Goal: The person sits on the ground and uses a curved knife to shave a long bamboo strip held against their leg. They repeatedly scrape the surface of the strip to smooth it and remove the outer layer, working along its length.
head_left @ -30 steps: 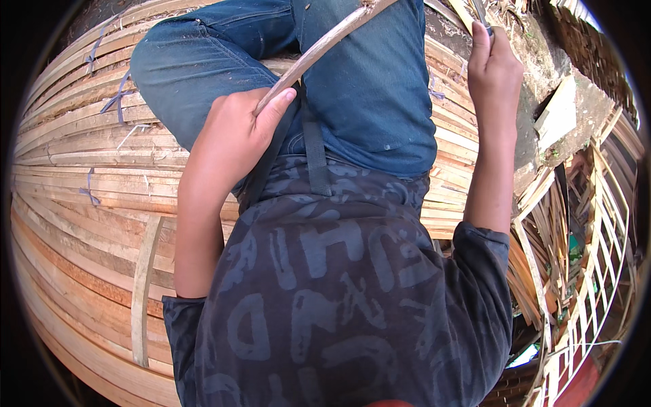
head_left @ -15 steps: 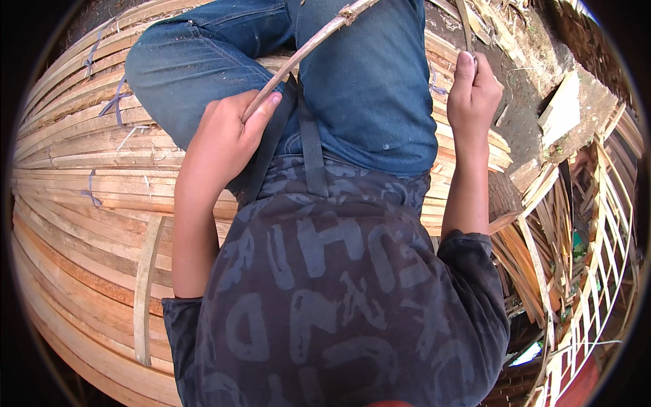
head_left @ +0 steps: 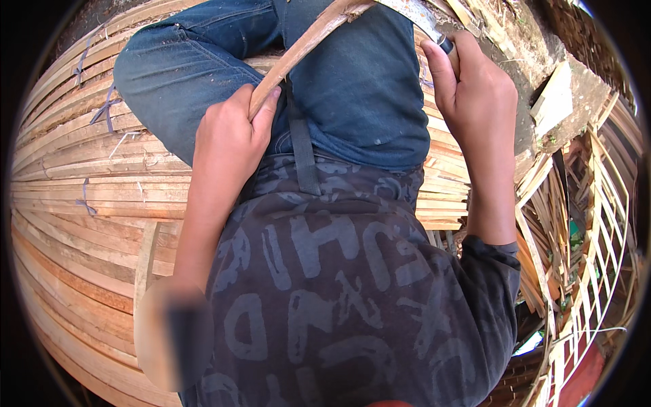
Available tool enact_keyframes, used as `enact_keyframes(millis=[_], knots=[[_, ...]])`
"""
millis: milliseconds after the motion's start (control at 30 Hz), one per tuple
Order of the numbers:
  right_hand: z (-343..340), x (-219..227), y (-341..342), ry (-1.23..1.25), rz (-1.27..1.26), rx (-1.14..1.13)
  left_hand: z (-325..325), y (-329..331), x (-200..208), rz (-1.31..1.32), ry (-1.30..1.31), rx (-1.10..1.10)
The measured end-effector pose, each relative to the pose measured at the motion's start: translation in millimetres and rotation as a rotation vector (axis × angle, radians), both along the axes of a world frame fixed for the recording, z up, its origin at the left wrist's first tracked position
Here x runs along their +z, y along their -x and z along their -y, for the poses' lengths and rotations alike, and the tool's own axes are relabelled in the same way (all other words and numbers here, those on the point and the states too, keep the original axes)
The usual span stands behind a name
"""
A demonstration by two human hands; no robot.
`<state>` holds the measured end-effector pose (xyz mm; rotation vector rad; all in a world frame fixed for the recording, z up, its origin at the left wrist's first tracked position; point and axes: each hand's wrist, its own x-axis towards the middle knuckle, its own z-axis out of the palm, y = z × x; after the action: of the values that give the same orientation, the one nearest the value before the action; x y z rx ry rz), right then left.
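My left hand [head_left: 234, 139] is closed round the near end of a wooden stick [head_left: 302, 57]. The stick slants up and away to the right over my legs, with a rough, split spot near the top edge. My right hand [head_left: 480, 95] grips the dark handle of a knife with a curved, stained metal blade [head_left: 415, 17]. That blade points left, toward the far part of the stick. Both the blade's tip and the stick's far end run out of view, so I cannot tell whether they touch.
Bundles of thin wood strips [head_left: 74, 237], some tied with grey-blue strands, lie under and to the left of my crossed legs [head_left: 359, 88]. At the right stand a rough block [head_left: 580, 112] with a pale wood piece and a bent slatted lattice [head_left: 593, 251].
My right hand has come up and inward, and the knife blade has swung from pointing away to pointing left. My left hand and the stick have shifted slightly right.
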<state>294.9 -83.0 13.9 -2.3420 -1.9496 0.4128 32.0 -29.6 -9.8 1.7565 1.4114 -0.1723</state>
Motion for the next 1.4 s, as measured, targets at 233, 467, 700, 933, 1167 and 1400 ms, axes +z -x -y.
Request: enact_keyframes(millis=[233,467,700,933,1167,1400], knots=[[-6.5,-24.3,-19.6,-0.067,0.06,0.045,-7.3,0.2,8.4,-0.028,0.022,0.01],[-7.7,-39.9,-108.3,-0.092,0.229,-0.178,-4.5,6.3,4.1,0.008,0.004,0.012],[1.4,-26.8,-80.6,-0.141,0.025,-0.275,-6.3,1.3,2.5,-0.005,0.012,0.011],[13.0,-26.0,-12.7,-0.184,-0.201,-0.168,-2.0,3.9,-11.4,-0.035,-0.024,-0.003],[-12.6,-22.4,-71.9,-0.167,0.2,-0.097,-3.0,-2.7,-11.8,-0.071,-0.053,-0.011],[-30.5,-42.0,-118.8,-0.289,0.273,0.001,0.5,-11.4,-17.0,-0.095,-0.066,0.014]])
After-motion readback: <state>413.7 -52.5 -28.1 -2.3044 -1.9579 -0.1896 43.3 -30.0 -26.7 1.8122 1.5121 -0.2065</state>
